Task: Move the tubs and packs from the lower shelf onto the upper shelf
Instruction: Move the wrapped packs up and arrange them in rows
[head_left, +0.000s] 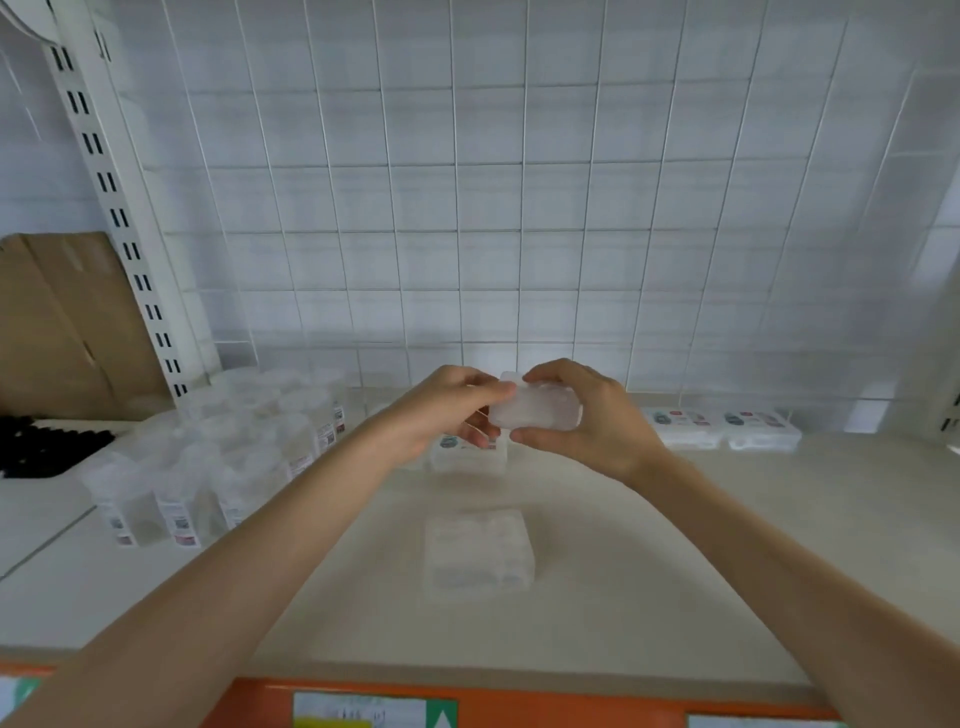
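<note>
Both my hands hold one clear plastic pack (537, 411) in the air above the middle of the pale shelf (727, 545). My left hand (441, 415) pinches its left end and my right hand (582, 415) grips its right end. Under my hands a labelled pack (467, 456) lies on the shelf, partly hidden. Nearer to me lies another clear pack (478, 553). Two labelled packs (719, 427) lie at the back right. Several clear tubs with labels (208, 457) stand grouped at the left.
A white wire grid (493, 208) backs the shelf. A slotted white upright (119, 218) stands at the left, with brown cardboard (57, 327) beside it and black items (41, 444) below that. An orange shelf edge with price tags (467, 706) runs along the front.
</note>
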